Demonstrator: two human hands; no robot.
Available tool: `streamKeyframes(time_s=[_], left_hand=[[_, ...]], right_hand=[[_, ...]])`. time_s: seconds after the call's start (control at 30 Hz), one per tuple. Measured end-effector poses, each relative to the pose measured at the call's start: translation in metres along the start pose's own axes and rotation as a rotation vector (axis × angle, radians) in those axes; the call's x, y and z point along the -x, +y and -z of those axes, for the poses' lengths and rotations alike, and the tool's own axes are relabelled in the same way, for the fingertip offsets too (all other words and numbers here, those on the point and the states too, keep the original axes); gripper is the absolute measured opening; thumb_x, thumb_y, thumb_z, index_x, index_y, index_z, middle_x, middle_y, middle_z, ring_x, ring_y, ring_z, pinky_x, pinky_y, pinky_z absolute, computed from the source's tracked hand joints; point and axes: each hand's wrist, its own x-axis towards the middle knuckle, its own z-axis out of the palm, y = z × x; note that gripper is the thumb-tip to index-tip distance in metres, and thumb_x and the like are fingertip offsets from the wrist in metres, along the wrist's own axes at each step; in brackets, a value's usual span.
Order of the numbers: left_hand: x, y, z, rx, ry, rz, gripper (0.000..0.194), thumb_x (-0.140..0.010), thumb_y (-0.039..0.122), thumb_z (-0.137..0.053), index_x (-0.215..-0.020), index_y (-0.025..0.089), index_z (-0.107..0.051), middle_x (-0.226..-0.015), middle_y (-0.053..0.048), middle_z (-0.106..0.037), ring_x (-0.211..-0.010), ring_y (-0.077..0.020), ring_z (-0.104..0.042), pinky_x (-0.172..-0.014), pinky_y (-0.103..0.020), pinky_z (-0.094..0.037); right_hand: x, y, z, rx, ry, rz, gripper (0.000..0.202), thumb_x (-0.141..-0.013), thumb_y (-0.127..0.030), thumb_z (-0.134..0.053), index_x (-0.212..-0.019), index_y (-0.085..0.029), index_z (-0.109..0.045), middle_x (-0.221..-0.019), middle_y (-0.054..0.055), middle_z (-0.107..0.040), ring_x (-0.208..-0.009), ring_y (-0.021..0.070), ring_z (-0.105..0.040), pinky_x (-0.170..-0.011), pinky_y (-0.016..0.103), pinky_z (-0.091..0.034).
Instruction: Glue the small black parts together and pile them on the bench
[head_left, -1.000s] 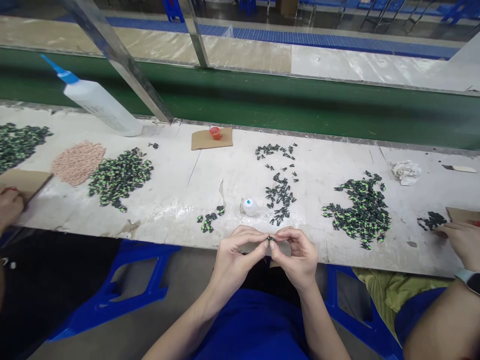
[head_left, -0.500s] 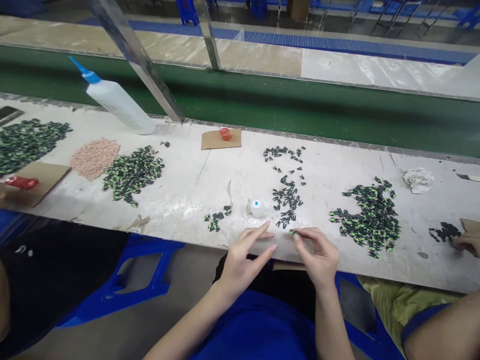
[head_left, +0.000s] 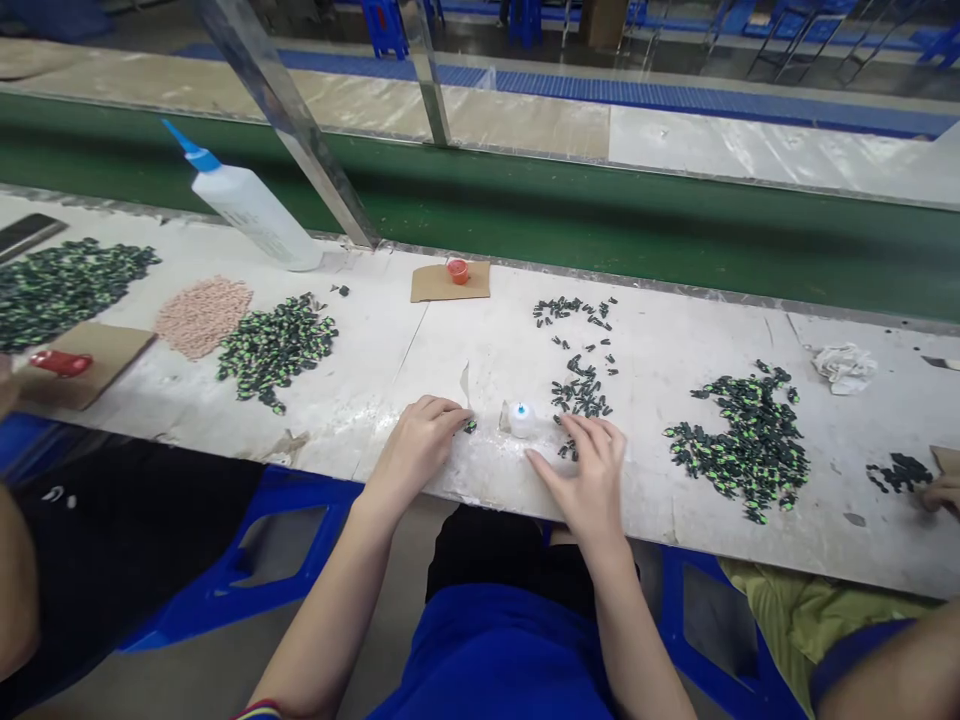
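My left hand (head_left: 421, 445) is left of the small white bottle, its fingers closed together. A small black-and-green part (head_left: 469, 426) shows at its fingertips; the hand hides the spot where several such parts lay. My right hand (head_left: 589, 465) is to the right of the bottle, with thumb and fingers apart. Its fingertips reach the near end of a loose group of small black pieces (head_left: 583, 392) and cover some of them. Between my hands stands the small white bottle (head_left: 519, 420) with a blue tip.
Heaps of black-and-green parts (head_left: 750, 440) lie right and left, with a pink heap (head_left: 202, 318) at left. A large white squeeze bottle (head_left: 259, 220) leans near a metal post (head_left: 300, 140). A red cup (head_left: 457, 271) sits on cardboard (head_left: 427, 284). Co-workers' hands (head_left: 943, 492) show at both sides.
My left hand has moved left onto the small group of black-and-green parts and its fingers have closed. My right hand has moved to the black pieces and opened, without the green part it held.
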Motion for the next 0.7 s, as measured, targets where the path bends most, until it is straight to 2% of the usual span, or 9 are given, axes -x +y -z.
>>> streamKeyframes(time_s=[0.1,0.2,0.33,0.43,0.53,0.7], left_hand=[[0.0,0.007,0.0,0.015,0.024,-0.013,0.031,-0.088,0.011,-0.043,-0.097,0.021,-0.071,-0.089,-0.01,-0.07,-0.083,-0.025,-0.06,-0.074,-0.038,-0.049],[0.005,0.022,0.003,0.104,0.022,-0.038,0.032,-0.09,0.009,-0.042,-0.101,0.021,-0.069,-0.09,-0.008,-0.069,-0.085,-0.023,-0.059,-0.075,-0.036,-0.051],[0.017,0.046,-0.003,0.222,-0.06,-0.107,0.032,-0.091,0.007,-0.042,-0.104,0.021,-0.068,-0.09,-0.007,-0.068,-0.083,-0.0202,-0.059,-0.074,-0.034,-0.051],[0.022,0.057,-0.012,0.214,-0.049,-0.127,0.027,-0.093,0.011,-0.044,-0.103,0.02,-0.068,-0.088,-0.007,-0.067,-0.084,-0.0205,-0.059,-0.074,-0.035,-0.052],[0.024,0.061,-0.018,0.201,0.003,-0.107,0.023,-0.094,0.017,-0.048,-0.109,0.021,-0.066,-0.095,-0.009,-0.067,-0.091,-0.0222,-0.059,-0.078,-0.039,-0.052],[0.025,0.057,-0.02,0.272,-0.008,-0.129,0.024,-0.094,0.02,-0.051,-0.114,0.023,-0.063,-0.099,-0.007,-0.072,-0.094,-0.0223,-0.064,-0.08,-0.038,-0.053]], right_hand=[[-0.007,-0.01,-0.025,-0.026,-0.064,-0.001,0.043,-0.077,-0.038,-0.073,-0.114,-0.019,-0.063,-0.113,0.015,-0.062,-0.116,0.0338,-0.044,-0.096,0.054,-0.046],[-0.01,-0.012,-0.032,-0.082,-0.081,-0.011,0.03,-0.082,-0.033,-0.068,-0.107,-0.018,-0.062,-0.115,0.015,-0.062,-0.119,0.0328,-0.045,-0.099,0.054,-0.044],[-0.004,-0.011,-0.016,-0.303,-0.062,-0.115,0.028,-0.085,-0.031,-0.063,-0.109,-0.021,-0.054,-0.121,0.013,-0.064,-0.122,0.0279,-0.052,-0.1,0.049,-0.046],[0.006,-0.008,0.003,-0.442,-0.065,-0.272,0.031,-0.081,-0.033,-0.068,-0.106,-0.021,-0.054,-0.105,0.009,-0.071,-0.099,0.0239,-0.067,-0.085,0.04,-0.055],[0.014,-0.002,0.02,-0.48,-0.037,-0.308,0.029,-0.075,-0.034,-0.072,-0.099,-0.02,-0.061,-0.09,0.006,-0.073,-0.08,0.0215,-0.07,-0.071,0.034,-0.057],[0.021,0.005,0.031,-0.532,0.063,-0.313,0.018,-0.074,-0.032,-0.07,-0.087,-0.02,-0.069,-0.076,0.004,-0.071,-0.067,0.0208,-0.068,-0.059,0.029,-0.054]])
